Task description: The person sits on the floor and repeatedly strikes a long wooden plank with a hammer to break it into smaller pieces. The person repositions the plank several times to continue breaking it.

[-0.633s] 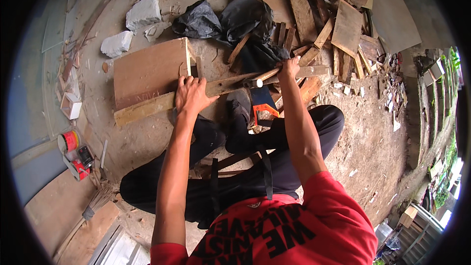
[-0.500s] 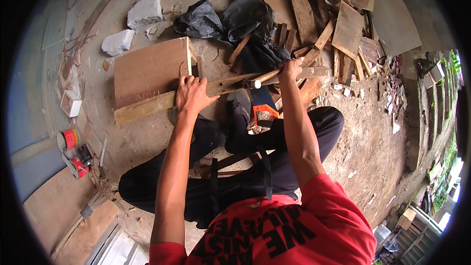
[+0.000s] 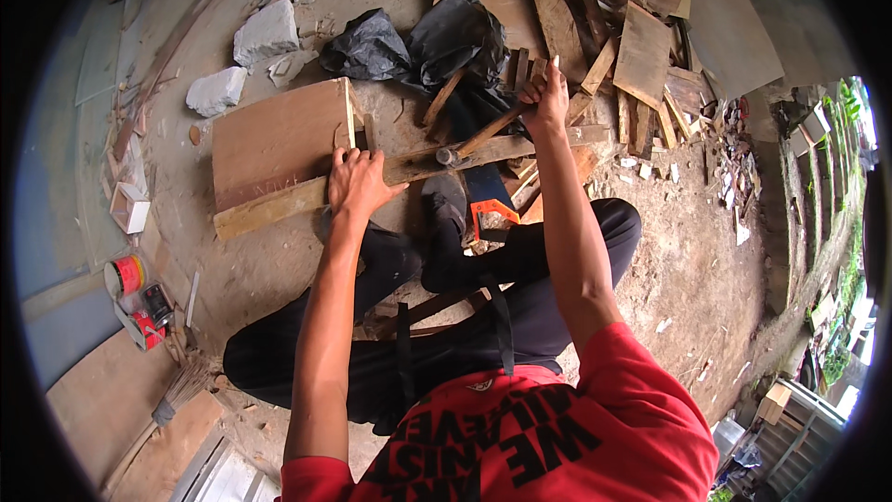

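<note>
Since the earlier frame, the hammer (image 3: pixel 485 134) has swung so that its head sits farther left over the long plank (image 3: pixel 418 165), and my right hand (image 3: pixel 545 104) has shifted away from my body. Its fingers are closed around the handle's end; whether the head touches wood, I cannot tell. My left hand (image 3: pixel 358 180) lies across the plank beside the wooden box (image 3: pixel 279 144), thumb spread, its grip unclear. An orange-handled saw (image 3: pixel 492 211) lies near my foot (image 3: pixel 446 209).
</note>
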`<state>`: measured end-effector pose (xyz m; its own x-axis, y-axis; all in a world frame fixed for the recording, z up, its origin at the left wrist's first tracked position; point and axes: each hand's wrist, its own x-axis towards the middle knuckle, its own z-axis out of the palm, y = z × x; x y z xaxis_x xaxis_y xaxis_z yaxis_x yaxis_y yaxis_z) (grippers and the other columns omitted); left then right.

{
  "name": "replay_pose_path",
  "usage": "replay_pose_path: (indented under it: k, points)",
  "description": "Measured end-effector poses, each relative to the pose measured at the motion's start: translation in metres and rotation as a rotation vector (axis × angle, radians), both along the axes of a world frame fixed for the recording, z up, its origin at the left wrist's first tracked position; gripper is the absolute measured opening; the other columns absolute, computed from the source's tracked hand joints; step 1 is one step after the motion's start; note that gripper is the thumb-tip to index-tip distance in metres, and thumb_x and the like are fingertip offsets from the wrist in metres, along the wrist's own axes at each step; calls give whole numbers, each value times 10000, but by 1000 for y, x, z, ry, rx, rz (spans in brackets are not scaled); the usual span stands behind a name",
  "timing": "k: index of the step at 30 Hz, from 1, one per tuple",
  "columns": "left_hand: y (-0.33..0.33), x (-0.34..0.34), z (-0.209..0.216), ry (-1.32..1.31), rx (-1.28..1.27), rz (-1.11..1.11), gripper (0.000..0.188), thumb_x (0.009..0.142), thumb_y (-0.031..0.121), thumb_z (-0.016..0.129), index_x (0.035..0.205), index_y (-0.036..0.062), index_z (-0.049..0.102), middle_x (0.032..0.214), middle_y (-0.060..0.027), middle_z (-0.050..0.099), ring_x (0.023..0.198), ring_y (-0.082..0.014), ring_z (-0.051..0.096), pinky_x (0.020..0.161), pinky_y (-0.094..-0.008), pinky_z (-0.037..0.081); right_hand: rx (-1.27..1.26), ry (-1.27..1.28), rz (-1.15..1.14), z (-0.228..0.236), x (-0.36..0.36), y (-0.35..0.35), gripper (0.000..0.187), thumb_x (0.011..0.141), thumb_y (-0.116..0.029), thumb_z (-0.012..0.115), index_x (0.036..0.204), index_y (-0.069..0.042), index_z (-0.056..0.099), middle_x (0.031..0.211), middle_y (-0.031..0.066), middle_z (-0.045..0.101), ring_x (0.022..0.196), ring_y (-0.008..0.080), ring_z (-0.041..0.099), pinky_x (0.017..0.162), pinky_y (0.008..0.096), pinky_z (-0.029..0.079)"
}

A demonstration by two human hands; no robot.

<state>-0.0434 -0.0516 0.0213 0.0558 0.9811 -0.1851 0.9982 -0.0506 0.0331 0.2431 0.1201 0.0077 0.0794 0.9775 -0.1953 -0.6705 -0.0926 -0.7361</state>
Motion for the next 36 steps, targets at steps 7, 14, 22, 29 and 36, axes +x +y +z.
replay_pose_path:
  k: [7, 14, 22, 29, 36]
  points:
    - [0, -1, -3, -1, 36, -23, 659, 738, 605, 732, 1123, 75, 657, 1058, -137, 710, 1111, -255, 594, 1083, -440, 308, -4, -154, -117, 20, -11, -13, 406, 976, -431, 603, 716, -186, 410, 561, -50, 321, 466, 100, 344, 441, 270, 317]
    - [0, -4, -8, -40, 19, 4, 658, 758, 615, 713, 1157, 96, 649, 1020, -138, 718, 1106, -265, 598, 1075, -450, 305, 30, -281, -183, 42, -30, -8, 370, 962, -377, 641, 831, -117, 412, 574, -6, 406, 436, 117, 418, 384, 281, 348]
    - [-2, -6, -10, -125, 89, -21, 702, 742, 646, 697, 1121, 56, 664, 978, -155, 718, 1046, -268, 629, 1043, -446, 303, 43, -401, -295, 83, -60, -17, 350, 958, -334, 655, 779, -113, 451, 554, -3, 427, 414, 109, 403, 372, 263, 329]
    - [-3, -5, -11, -97, 129, -9, 698, 753, 637, 690, 1177, 83, 657, 1025, -131, 719, 1093, -247, 600, 1040, -455, 304, 78, -531, -383, 107, -72, -36, 372, 956, -388, 646, 844, -79, 473, 561, 10, 452, 413, 99, 431, 360, 251, 360]
    - [-3, -12, -5, -186, 161, -22, 667, 675, 596, 773, 1058, 57, 686, 976, -119, 713, 1090, -244, 568, 1039, -437, 316, 36, 79, 113, 111, -34, -38, 535, 996, -609, 377, 825, -109, 463, 632, 21, 386, 583, 171, 382, 625, 329, 347]
